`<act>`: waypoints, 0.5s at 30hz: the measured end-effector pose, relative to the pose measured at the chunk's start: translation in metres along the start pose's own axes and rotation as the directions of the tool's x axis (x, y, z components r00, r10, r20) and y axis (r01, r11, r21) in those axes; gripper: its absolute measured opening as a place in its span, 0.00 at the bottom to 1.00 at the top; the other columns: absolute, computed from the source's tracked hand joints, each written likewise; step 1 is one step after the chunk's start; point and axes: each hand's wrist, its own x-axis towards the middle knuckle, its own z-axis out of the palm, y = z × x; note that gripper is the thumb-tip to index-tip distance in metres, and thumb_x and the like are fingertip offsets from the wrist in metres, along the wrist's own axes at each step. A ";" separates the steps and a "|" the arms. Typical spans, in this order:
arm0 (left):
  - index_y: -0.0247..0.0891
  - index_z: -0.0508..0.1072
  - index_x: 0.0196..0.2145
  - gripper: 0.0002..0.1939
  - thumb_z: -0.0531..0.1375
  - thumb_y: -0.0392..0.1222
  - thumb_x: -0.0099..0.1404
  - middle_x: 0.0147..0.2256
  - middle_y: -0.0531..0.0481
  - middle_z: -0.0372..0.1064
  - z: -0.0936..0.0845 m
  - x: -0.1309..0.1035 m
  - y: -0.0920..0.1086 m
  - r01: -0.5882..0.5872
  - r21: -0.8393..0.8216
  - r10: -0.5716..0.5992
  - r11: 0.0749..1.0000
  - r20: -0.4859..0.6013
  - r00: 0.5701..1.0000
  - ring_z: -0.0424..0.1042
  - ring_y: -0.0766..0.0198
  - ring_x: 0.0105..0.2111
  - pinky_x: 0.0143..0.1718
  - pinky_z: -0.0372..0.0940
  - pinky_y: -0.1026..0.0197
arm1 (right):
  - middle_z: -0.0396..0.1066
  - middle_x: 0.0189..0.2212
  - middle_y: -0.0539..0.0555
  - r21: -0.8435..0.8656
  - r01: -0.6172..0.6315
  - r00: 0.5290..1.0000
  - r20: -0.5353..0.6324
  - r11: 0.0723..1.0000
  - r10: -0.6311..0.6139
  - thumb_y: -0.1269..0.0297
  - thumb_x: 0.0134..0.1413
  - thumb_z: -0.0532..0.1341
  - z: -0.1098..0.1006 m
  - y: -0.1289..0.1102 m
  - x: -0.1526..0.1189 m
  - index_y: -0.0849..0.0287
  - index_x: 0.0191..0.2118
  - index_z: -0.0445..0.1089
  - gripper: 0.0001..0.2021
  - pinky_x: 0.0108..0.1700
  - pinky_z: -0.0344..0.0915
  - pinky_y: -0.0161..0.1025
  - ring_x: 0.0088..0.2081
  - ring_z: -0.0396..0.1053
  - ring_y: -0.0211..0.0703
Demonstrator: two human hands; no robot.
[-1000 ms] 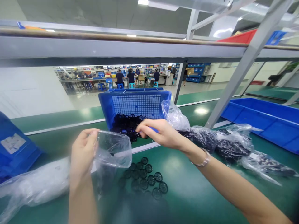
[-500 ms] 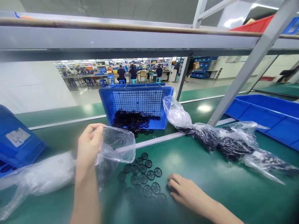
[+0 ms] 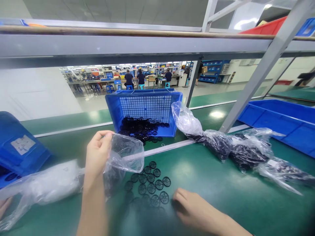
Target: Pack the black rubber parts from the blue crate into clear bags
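My left hand (image 3: 98,152) is closed on the rim of a clear plastic bag (image 3: 130,154), whose mouth gapes toward the right. Under and beside the bag, several thin black spoked wheels (image 3: 151,188) lie flat on the green table, the nearest ones blurred. My right hand (image 3: 188,205) is low over the table, just right of these wheels. Its fingers are curled and smeared, and whatever they may hold is hidden. A blue crate (image 3: 145,94) tipped on its side faces me, with a heap of the same black wheels (image 3: 137,126) spilling from its opening.
Filled plastic bags (image 3: 248,152) lie in a row at right, beside a blue bin (image 3: 283,114). At left are a white-looking bag (image 3: 56,180), another blue crate (image 3: 22,144) and another person's hand (image 3: 4,206). A slanted grey post (image 3: 256,75) and overhead beam (image 3: 123,44) frame the bench.
My right hand has shifted slightly left and down, and the wheel near its fingertips no longer shows. Another person's hand has appeared at the left edge. My left hand still holds the bag.
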 end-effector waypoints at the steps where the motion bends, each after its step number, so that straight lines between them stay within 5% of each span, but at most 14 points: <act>1: 0.40 0.74 0.38 0.11 0.62 0.50 0.64 0.15 0.61 0.51 0.001 0.000 0.000 -0.003 0.004 0.003 1.000 0.002 1.000 0.48 0.74 0.13 0.13 0.44 0.71 | 0.65 0.39 0.51 0.016 -0.014 1.000 -0.020 1.000 0.014 0.71 0.53 0.59 -0.008 0.004 0.007 0.54 0.47 0.63 0.15 0.34 0.64 0.37 0.33 0.67 0.42; 4: 0.40 0.74 0.38 0.11 0.62 0.50 0.64 0.15 0.61 0.52 0.002 -0.001 0.000 -0.002 0.016 0.002 1.000 0.016 1.000 0.48 0.74 0.13 0.13 0.44 0.71 | 0.64 0.44 0.53 0.018 -0.012 0.998 -0.063 1.000 0.013 0.69 0.60 0.57 -0.026 0.019 0.031 0.52 0.57 0.60 0.20 0.36 0.65 0.37 0.34 0.67 0.40; 8: 0.39 0.74 0.38 0.12 0.62 0.50 0.63 0.15 0.61 0.52 0.001 0.000 0.000 0.011 0.022 -0.011 1.000 0.019 1.000 0.48 0.74 0.13 0.12 0.44 0.71 | 0.65 0.43 0.55 -0.022 0.014 1.000 -0.019 1.000 -0.015 0.67 0.59 0.59 -0.024 0.030 0.052 0.55 0.52 0.64 0.15 0.37 0.65 0.38 0.37 0.68 0.43; 12: 0.39 0.74 0.38 0.12 0.62 0.50 0.63 0.15 0.61 0.52 -0.001 0.003 0.000 0.012 0.017 -0.012 1.000 0.002 1.000 0.47 0.74 0.13 0.12 0.43 0.71 | 0.66 0.37 0.52 -0.001 -0.044 0.999 0.013 0.999 0.044 0.69 0.56 0.60 -0.019 0.023 0.046 0.58 0.43 0.64 0.09 0.35 0.64 0.38 0.34 0.68 0.43; 15: 0.39 0.74 0.37 0.11 0.62 0.50 0.63 0.15 0.61 0.51 0.000 0.004 -0.001 0.012 0.005 -0.012 1.000 0.016 1.000 0.47 0.74 0.13 0.12 0.43 0.71 | 0.66 0.37 0.50 0.030 0.001 1.000 0.006 1.000 -0.001 0.72 0.52 0.60 -0.016 0.009 0.036 0.55 0.46 0.63 0.14 0.33 0.62 0.36 0.33 0.67 0.41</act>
